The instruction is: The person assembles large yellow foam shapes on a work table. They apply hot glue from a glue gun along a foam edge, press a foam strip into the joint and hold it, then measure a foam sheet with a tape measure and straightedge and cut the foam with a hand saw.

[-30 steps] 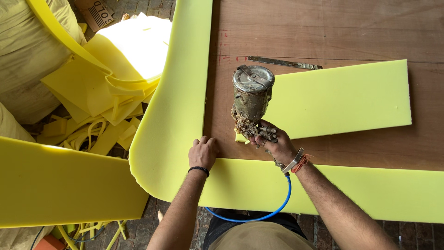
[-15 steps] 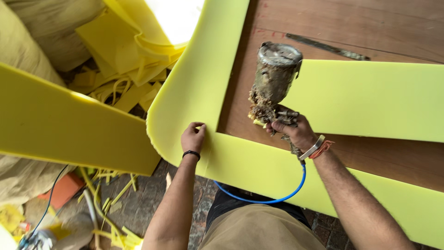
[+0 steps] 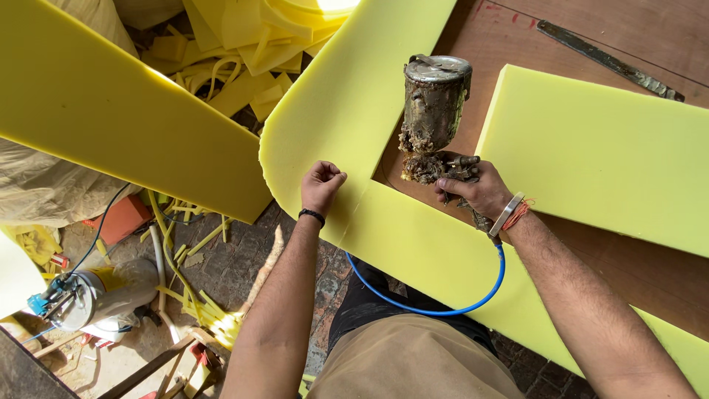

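Spray gun upright, cup upward

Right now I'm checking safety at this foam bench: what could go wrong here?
The left hand presses the foam seam close to the spray gun, so spray might hit the fingers. The blue hose loops off the table edge by the legs and could snag. Foam scraps on the floor could trip someone.
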Tool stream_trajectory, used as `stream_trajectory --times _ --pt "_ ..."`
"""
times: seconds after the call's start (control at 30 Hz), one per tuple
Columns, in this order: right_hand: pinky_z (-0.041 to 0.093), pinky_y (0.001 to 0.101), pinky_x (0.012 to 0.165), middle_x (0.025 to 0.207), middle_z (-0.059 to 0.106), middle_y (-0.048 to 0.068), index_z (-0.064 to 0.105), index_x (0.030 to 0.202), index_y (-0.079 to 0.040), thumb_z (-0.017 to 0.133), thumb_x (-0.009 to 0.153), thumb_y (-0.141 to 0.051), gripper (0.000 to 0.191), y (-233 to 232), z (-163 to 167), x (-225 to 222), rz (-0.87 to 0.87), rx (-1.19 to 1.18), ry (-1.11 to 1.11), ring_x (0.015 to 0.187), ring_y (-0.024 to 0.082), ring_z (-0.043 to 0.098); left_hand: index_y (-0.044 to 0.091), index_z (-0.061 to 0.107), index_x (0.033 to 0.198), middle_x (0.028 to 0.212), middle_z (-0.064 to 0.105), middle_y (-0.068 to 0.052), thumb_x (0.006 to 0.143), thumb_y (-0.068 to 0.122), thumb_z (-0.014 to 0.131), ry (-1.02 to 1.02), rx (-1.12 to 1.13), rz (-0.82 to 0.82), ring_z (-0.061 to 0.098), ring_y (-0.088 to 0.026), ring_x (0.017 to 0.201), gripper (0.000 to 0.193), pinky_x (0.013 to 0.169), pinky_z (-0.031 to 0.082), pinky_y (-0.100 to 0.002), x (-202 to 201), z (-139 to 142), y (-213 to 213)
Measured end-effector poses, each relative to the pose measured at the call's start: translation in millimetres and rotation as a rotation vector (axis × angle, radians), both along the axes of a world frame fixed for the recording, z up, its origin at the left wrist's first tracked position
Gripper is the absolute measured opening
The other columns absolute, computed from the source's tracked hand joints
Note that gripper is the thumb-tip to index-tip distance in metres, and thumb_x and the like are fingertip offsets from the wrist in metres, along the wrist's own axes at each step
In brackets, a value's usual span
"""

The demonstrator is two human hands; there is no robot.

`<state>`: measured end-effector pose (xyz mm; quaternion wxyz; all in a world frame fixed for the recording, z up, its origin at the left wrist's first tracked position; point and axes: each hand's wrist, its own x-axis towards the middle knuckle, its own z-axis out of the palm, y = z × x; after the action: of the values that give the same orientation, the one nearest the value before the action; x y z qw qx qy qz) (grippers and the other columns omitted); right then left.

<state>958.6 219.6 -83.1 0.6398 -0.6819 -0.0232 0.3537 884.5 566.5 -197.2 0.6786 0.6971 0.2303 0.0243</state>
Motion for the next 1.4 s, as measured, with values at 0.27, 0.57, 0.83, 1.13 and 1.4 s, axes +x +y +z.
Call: stream_trajectory --times 0.27,0.57,0.83,1.13,1.4 --pt "0.062 0.0301 0.071 0.088 0.074 0.007 0.069 0.116 0.000 0.075 0.090 -0.012 0.030 13 -4 12 -0.022 0.064 -0.009 0.075 0.013 0.071 0.008 0.065 0.091 0.063 0.060 0.004 0.087 0.008 0.078 0.160 -0.114 0.040 0.051 -0.005 0.047 0.013 0.041 0.039 -0.023 11 11 9" --pt "0.062 0.0304 0.071 0.087 0.073 0.007 0.068 0.117 0.002 0.072 0.094 -0.010 0.026 8 -2 14 -0.132 0.159 -0.073 0.076 0.013 0.071 0.008 0.066 0.090 0.061 0.059 0.003 0.087 0.009 0.078 0.184 -0.124 0.047 0.050 -0.006 0.044 0.013 0.038 0.038 -0.023 14 18 10" --pt "0.062 0.0320 0.070 0.085 0.074 0.007 0.069 0.108 0.001 0.074 0.091 -0.011 0.022 3 -2 11 -0.039 0.143 -0.016 0.074 0.015 0.072 0.008 0.067 0.091 0.062 0.061 0.002 0.087 0.007 0.079 0.188 -0.112 0.062 0.052 -0.005 0.044 0.013 0.037 0.039 -0.023 16 20 6" --pt "0.061 0.0319 0.069 0.083 0.073 0.008 0.070 0.109 0.001 0.076 0.090 -0.011 0.023 -1 -2 15 0.027 0.029 0.005 0.074 0.014 0.072 0.007 0.066 0.091 0.062 0.060 0.002 0.087 0.007 0.078 0.176 -0.118 0.050 0.051 -0.006 0.044 0.013 0.037 0.038 -0.023 17 20 5" --pt "0.062 0.0293 0.072 0.088 0.073 0.007 0.069 0.119 -0.001 0.073 0.091 -0.011 0.030 6 0 6 -0.085 0.131 -0.027 0.076 0.011 0.071 0.007 0.066 0.091 0.063 0.061 0.002 0.087 0.007 0.078 0.166 -0.121 0.052 0.051 -0.006 0.044 0.013 0.038 0.039 -0.024 15 20 5"
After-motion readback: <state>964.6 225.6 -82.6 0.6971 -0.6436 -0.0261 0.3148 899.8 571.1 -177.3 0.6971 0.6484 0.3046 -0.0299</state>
